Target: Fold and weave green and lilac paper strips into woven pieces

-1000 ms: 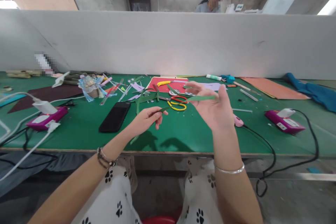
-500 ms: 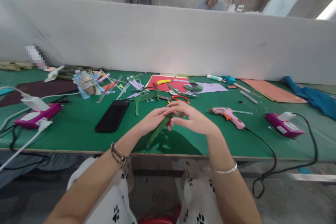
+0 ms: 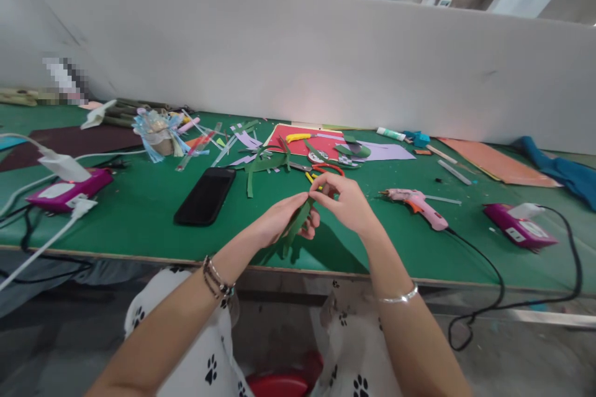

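Close to the table's front edge, my left hand (image 3: pixel 289 218) is closed around a green paper strip (image 3: pixel 295 229), whose lower end hangs down below the fingers. My right hand (image 3: pixel 341 198) pinches the upper end of that same strip between thumb and forefinger, its fingertips meeting those of my left hand. Just beyond the hands lie scissors with orange-red handles (image 3: pixel 328 169) and a small yellow piece (image 3: pixel 313 180), partly covered by my right hand. Curled green paper scraps (image 3: pixel 266 163) are spread behind my left hand.
A black phone (image 3: pixel 205 196) lies to the left, a pink glue gun (image 3: pixel 419 205) with its cord to the right. Purple power strips (image 3: pixel 518 227) sit at both sides. Behind are a yellow cutter (image 3: pixel 298 137), red paper (image 3: pixel 291 146) and a grey partition (image 3: pixel 261 56), with a person beyond.
My right hand's fingers have drawn into a pinch at the strip's top. The strip has turned more upright in my left hand. The camera view has tilted down slightly.
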The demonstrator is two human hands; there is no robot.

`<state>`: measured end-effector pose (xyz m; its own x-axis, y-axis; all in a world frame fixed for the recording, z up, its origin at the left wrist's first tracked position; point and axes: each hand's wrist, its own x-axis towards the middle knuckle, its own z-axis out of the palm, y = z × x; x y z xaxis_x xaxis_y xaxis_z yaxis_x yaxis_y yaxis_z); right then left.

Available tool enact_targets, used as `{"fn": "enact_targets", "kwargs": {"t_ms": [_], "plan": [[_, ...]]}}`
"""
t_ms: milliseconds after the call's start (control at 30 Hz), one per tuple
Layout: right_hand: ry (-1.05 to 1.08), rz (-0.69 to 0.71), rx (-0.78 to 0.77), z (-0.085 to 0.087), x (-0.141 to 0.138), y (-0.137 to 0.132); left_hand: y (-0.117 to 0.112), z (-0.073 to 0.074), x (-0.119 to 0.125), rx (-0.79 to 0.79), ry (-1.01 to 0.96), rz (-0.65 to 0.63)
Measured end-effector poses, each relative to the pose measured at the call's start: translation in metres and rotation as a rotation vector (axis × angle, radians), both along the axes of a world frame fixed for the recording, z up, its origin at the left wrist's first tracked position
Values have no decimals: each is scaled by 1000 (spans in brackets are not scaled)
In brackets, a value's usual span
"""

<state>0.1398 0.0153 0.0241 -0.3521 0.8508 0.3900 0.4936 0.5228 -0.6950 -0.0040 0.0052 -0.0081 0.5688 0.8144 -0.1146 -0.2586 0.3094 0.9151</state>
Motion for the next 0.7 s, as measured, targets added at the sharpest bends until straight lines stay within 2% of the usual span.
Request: {"fn": "enact_targets", "kwargs": {"t_ms": [267,467,700], "plan": [[215,-74,-23,-1,2,2,-7,-2,-5,197,172,-5],[378,-77,-112,-1,1,5,-5,-2,-7,65,129,-18],[384,-107,-122,-4,0,5,-6,-4,-7,4,29,-45]]}}
